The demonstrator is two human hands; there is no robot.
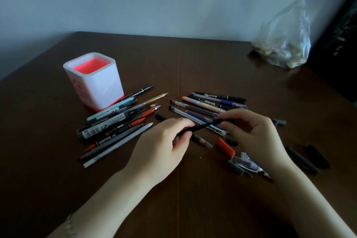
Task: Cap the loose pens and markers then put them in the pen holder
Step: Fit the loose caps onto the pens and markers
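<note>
My left hand [164,145] grips a thin black pen [197,128] by its barrel, tip pointing right. My right hand [253,131] pinches a black cap [222,120] right at the pen's tip. The white pen holder [96,83] with a red inside stands at the left. A pile of uncapped pens [119,121] lies beside it. A second group of pens [212,102] lies behind my hands. Loose caps lie at the right: a red cap [225,146], a clear cap [243,159] and black caps [301,160].
The dark wooden table [193,63] runs back to a pale wall. A clear plastic bag [284,44] with small things in it sits at the table's far right corner. A short dark pencil-like piece [202,141] lies under my hands.
</note>
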